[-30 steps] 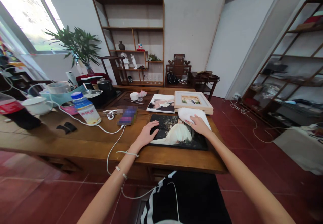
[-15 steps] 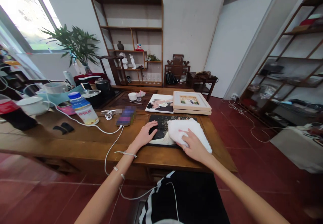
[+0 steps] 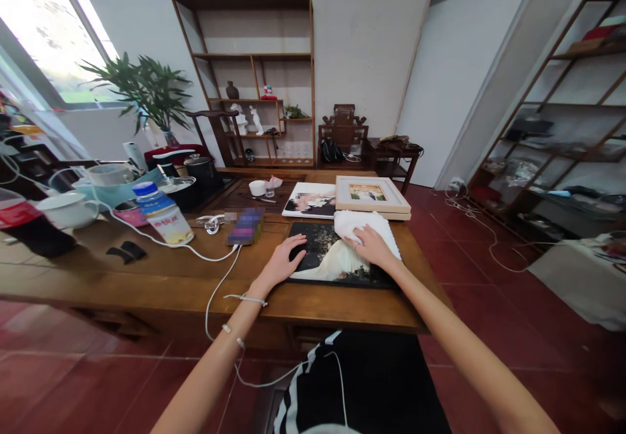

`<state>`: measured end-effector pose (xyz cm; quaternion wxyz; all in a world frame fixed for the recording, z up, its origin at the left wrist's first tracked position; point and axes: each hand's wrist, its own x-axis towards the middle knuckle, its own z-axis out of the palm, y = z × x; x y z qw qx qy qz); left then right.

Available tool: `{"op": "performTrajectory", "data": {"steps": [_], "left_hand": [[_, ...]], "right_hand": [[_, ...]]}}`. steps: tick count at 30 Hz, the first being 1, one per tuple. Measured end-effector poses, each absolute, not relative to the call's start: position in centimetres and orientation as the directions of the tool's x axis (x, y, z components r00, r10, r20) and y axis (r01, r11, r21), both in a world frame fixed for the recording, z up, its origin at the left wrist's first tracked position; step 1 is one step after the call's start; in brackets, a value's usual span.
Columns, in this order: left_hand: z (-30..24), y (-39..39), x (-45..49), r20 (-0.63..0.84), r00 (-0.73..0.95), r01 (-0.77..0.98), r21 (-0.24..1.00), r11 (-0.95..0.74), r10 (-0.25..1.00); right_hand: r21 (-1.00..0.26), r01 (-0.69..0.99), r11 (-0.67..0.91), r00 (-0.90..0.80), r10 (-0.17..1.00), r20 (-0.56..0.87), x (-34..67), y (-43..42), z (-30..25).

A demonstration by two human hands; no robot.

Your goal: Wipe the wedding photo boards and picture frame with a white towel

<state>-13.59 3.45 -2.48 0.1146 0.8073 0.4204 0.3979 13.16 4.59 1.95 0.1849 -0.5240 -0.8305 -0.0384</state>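
A dark photo panel (image 3: 315,255) with a pale dress printed on it lies flat near the front edge of the wooden table. My left hand (image 3: 285,258) rests on the panel's left edge, fingers stretched out and apart. Under my right hand (image 3: 370,246) is a white cloth (image 3: 386,227), bunched and pressed against the upper right part of the panel. The cloth hides that corner of the picture, and its far edge reaches close to the stacked picture frames (image 3: 374,193).
Another photo panel (image 3: 308,198) lies left of the frames. A phone (image 3: 245,227) with a white cable (image 3: 222,284) sits to the left. Further left stand a blue-capped bottle (image 3: 163,216), a cola bottle (image 3: 36,232) and a white pot (image 3: 73,208).
My right hand has pushed the white cloth away from me, up the panel toward the frames. More of the printed dress now shows. My left hand stays in place.
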Motion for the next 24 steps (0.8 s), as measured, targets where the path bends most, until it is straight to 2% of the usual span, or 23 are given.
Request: {"op": "performTrajectory", "data": {"steps": [6,16,20,24], "left_hand": [[-2.4,3.4,-13.5,0.542,0.329,0.587,0.524,-0.617,0.773],[-2.1,3.2,-13.4,0.531,0.330,0.597,0.523,-0.609,0.780],[-2.4,3.3,-13.5,0.543,0.326,0.590,0.523,-0.616,0.774],[-2.5,3.4,-13.5,0.548,0.329,0.579,0.527,-0.623,0.769]], "right_hand": [[-0.123,0.887,0.445,-0.380,0.854,0.355,12.3,3.5,1.9],[-0.229,0.707,0.669,-0.591,0.736,0.329,10.6,-5.6,2.1],[-0.215,0.724,0.655,-0.572,0.745,0.344,10.7,-4.2,2.1],[-0.133,0.812,0.568,-0.502,0.796,0.338,11.2,-0.8,2.2]]}}
